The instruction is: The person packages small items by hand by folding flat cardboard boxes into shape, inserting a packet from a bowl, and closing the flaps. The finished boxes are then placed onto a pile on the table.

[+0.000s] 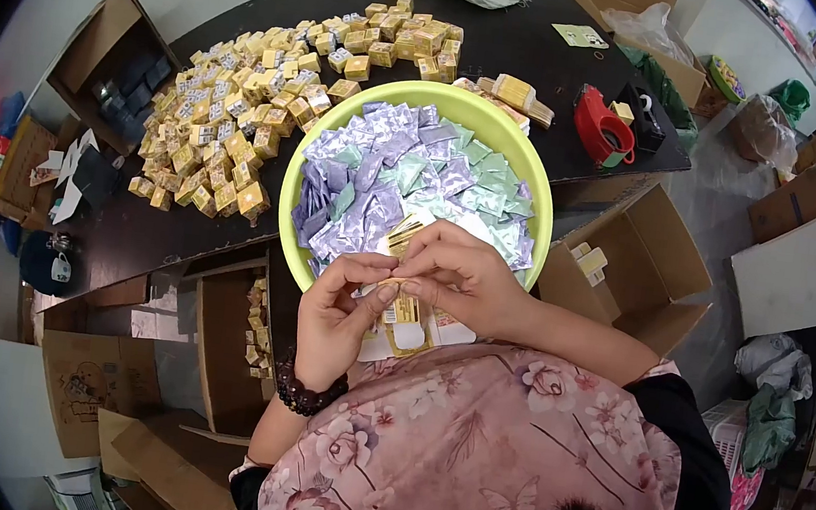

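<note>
My left hand [336, 312] and my right hand [461, 276] meet at the near edge of a yellow-green basin [545, 185]. Between them, the fingers of both hands pinch a small yellow carton [406, 315] with a white flap hanging down. More flat yellow and white cartons [445, 330] lie beneath, against the floral apron. Purple sachets [372, 170] and pale green sachets [492, 179] fill the basin. A bead bracelet circles my left wrist. The fingertips partly cover the carton's upper end.
Many small yellow boxes [232, 124] are heaped on the black table [246, 0] at left and back. A red tape dispenser [601, 131] stands at right, near a bundle of flat cartons [515, 94]. Open cardboard boxes [666, 244] flank the table, one holding yellow boxes [258, 339].
</note>
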Demonstrator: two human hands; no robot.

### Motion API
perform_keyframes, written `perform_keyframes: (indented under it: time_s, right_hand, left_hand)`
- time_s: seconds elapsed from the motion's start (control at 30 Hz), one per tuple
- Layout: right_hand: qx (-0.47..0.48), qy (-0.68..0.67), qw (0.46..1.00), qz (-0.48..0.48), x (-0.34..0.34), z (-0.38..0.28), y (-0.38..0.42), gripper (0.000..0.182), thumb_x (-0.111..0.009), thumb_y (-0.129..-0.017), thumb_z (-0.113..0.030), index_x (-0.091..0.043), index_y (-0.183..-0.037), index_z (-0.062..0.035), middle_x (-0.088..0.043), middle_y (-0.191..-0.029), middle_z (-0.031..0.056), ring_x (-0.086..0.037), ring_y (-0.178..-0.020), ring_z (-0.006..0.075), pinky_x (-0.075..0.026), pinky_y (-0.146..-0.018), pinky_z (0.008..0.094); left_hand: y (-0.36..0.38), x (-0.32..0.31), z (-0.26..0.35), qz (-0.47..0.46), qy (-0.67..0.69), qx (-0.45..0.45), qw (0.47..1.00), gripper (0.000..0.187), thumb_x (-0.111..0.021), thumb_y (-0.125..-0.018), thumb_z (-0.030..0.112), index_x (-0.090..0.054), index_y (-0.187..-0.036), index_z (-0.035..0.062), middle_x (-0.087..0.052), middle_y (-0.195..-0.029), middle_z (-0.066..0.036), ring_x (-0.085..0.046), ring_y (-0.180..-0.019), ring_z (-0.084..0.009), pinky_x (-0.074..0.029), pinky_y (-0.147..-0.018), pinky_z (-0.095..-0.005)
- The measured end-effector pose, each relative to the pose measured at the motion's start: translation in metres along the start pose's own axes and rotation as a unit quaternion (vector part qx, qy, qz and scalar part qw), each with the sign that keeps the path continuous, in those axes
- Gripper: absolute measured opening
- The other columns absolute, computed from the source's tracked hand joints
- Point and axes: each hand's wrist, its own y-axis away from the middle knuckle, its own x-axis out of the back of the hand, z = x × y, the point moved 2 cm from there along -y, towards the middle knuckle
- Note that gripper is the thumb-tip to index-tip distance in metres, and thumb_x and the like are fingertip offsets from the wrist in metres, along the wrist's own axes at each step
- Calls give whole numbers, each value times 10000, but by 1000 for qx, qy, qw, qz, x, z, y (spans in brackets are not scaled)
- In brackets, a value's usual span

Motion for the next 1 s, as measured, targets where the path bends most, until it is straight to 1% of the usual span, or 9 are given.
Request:
perform_keyframes:
  time_s: [0.03, 0.13, 0.2, 0.23, 0.47, 0.6, 0.67, 0.73, 1.0]
  right_hand:
    - [-17, -61, 998, 3, 1, 3, 0, 144, -639, -885, -15, -642, -1027, 5, -539, -1020, 61, -574, -983, 136, -507, -787, 245]
    - [-48, 265, 961, 60, 45, 1, -14, 223, -657, -866, -118, -617, -1048, 3, -585, -1037, 114, -589, -978, 228, -507, -830, 324]
    - [-29, 562, 822, 91, 81, 27, -11, 275, -672, -810, -89, -614, -1067, -12, -599, -1042, 157, -567, -997, 318, -471, -893, 371]
    - [-110, 578, 807, 58, 92, 33, -11, 282, -680, -778, -71, -619, -1045, -7, -603, -1059, 159, -548, -1025, 347, -440, -929, 394]
    - [-193, 479, 855, 53, 107, 38, -15, 198, -697, -781, -92, -656, -955, -5, -620, -925, 154, -586, -933, 314, -471, -822, 394]
    - [-53, 542, 808, 225, 86, -7, -12, 124, -714, -768, -46, -683, -881, -5, -628, -846, 127, -590, -866, 278, -473, -771, 368]
    - [153, 333, 893, 263, 59, -34, -7, 153, -738, -761, -40, -704, -910, -29, -634, -820, 80, -574, -833, 253, -462, -751, 351]
    - [152, 340, 911, 178, 30, -43, -3, 172, -757, -748, -27, -721, -912, -59, -638, -827, 45, -550, -837, 233, -445, -755, 336]
    - [210, 549, 807, 63, 5, -33, 0, 223, -676, -739, -133, -709, -957, -162, -651, -974, -65, -481, -887, 181, -289, -845, 374]
  left_hand:
    - [-1, 0, 0, 13, 30, 7, 999, 160, -614, -896, -32, -544, -1034, 8, -573, -1199, -130, -585, -1032, -141, -482, -852, -243]
    - [-1, 5, -5, 48, 201, 62, 976, 139, -542, -948, 27, -486, -1075, 28, -553, -1232, -155, -590, -1050, -165, -508, -877, -285]
    - [0, 15, -4, 41, 310, 129, 941, 186, -488, -959, 28, -464, -1143, 29, -542, -1250, -178, -585, -1107, -224, -502, -956, -351]
    - [-1, 15, 1, 42, 311, 126, 941, 186, -488, -959, 28, -464, -1143, 29, -542, -1250, -178, -585, -1107, -224, -502, -956, -351]
    - [-3, 16, -5, -3, 380, 188, 905, 268, -489, -967, 38, -451, -1232, 21, -558, -1222, -173, -587, -1117, -245, -505, -970, -367]
    - [-3, 16, -9, 44, 341, 171, 923, 257, -522, -968, 57, -454, -1212, 14, -572, -1191, -166, -594, -1107, -239, -501, -991, -390]
    - [-5, 11, -11, 45, 343, 163, 924, 259, -532, -962, 54, -454, -1206, 13, -576, -1183, -166, -597, -1101, -236, -507, -984, -390]
    - [-6, 4, -11, 42, 344, 152, 925, 262, -542, -957, 50, -454, -1201, 13, -580, -1176, -166, -601, -1095, -234, -514, -976, -391]
    - [0, 2, -11, 65, 318, 74, 943, 257, -542, -950, 25, -456, -1191, 6, -563, -1227, -150, -595, -1106, -223, -529, -957, -366]
